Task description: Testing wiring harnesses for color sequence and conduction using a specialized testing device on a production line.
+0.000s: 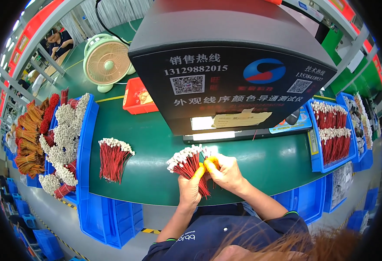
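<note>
Both hands are working close together above the near edge of a smooth green desk point(151, 172). Coming up from the lower edge, the left hand point(188, 190) is clamping the lower part of a fanned bundle of thin dark-red wires topped with small white connectors point(190, 162), its thumb, in a yellow finger cover point(198, 172), pointing up and inward. Reaching in diagonally from the lower right, the right hand point(225, 173) is curling its yellow-tipped fingers at the bundle's right side, near the connectors; whether they are pinching a wire, I cannot tell.

Just below the hands, the desk's near edge is curving past the person's body. Ahead, a big black box-shaped machine point(156, 82) is limiting the room. Leftward, green surface is stretching to a second red-wire bundle point(114, 162), then a blue plastic tray point(87, 143) bordering the left side. Rightward, open surface is running to another blue plastic tray point(339, 164) holding two rows of red wires. Farther off, a red plastic bin point(139, 108) and a pale-green fan point(108, 65) are standing behind.
</note>
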A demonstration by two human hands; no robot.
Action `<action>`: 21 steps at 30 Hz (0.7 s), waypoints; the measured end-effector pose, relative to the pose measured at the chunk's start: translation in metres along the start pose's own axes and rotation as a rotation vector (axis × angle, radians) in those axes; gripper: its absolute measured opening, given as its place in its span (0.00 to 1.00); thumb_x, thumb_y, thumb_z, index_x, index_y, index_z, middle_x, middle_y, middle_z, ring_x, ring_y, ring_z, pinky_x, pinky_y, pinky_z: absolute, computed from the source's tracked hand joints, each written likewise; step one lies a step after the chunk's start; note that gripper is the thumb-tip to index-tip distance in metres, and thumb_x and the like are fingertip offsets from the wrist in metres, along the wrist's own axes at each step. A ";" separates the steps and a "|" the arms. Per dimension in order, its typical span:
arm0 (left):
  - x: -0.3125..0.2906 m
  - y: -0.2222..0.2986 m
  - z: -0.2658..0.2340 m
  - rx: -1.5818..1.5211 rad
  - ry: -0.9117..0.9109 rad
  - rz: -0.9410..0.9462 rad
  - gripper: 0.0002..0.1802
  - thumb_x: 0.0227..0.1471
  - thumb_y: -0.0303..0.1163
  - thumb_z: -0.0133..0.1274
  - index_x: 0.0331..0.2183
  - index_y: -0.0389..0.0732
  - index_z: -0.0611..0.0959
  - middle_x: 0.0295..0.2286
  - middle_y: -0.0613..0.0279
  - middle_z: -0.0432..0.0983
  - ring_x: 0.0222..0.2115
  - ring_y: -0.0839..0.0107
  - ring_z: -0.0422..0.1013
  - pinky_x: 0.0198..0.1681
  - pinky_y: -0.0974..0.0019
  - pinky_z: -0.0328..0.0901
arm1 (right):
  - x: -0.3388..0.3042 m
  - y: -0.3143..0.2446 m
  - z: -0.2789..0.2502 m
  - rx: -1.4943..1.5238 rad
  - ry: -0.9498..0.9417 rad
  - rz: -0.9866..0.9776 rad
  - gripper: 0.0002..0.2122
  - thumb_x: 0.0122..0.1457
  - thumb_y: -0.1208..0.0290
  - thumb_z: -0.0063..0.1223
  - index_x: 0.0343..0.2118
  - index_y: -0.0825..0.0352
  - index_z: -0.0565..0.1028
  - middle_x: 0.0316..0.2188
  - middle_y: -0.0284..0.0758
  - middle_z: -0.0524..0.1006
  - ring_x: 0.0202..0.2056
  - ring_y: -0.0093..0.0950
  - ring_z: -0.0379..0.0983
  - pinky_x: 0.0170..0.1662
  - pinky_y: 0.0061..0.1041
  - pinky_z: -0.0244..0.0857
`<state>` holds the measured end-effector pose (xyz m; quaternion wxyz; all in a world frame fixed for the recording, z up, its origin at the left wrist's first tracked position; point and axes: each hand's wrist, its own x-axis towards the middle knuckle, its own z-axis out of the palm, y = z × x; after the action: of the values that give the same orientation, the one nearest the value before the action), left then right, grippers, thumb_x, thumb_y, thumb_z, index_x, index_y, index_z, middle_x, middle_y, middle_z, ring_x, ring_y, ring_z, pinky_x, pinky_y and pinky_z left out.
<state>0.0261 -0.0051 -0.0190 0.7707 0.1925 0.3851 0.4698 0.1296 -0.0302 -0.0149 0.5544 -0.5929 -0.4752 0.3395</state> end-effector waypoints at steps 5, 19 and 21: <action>0.003 0.012 -0.016 0.200 -0.056 -0.063 0.10 0.42 0.22 0.51 0.32 0.35 0.72 0.25 0.58 0.71 0.22 0.74 0.69 0.16 0.74 0.65 | 0.017 -0.035 -0.023 0.204 -0.011 0.457 0.09 0.50 0.68 0.46 0.19 0.69 0.70 0.08 0.29 0.64 0.07 0.14 0.57 0.10 0.15 0.51; 0.007 0.015 -0.019 -0.017 -0.128 -0.274 0.09 0.42 0.23 0.51 0.31 0.36 0.72 0.22 0.61 0.69 0.20 0.74 0.67 0.15 0.73 0.64 | 0.015 -0.020 -0.025 -0.479 0.077 0.048 0.10 0.48 0.68 0.51 0.27 0.71 0.71 0.18 0.33 0.67 0.20 0.21 0.62 0.24 0.20 0.58; 0.006 0.012 -0.018 -0.036 -0.151 -0.287 0.09 0.43 0.23 0.51 0.31 0.36 0.72 0.23 0.60 0.70 0.20 0.73 0.67 0.16 0.73 0.65 | 0.011 -0.022 -0.019 -0.280 -0.092 -0.077 0.10 0.48 0.68 0.52 0.28 0.71 0.72 0.21 0.33 0.66 0.23 0.19 0.63 0.23 0.18 0.57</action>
<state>0.0068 0.0047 -0.0251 0.8600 0.1565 0.3410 0.3459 0.1472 -0.0274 0.0107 0.4565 -0.6295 -0.5652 0.2754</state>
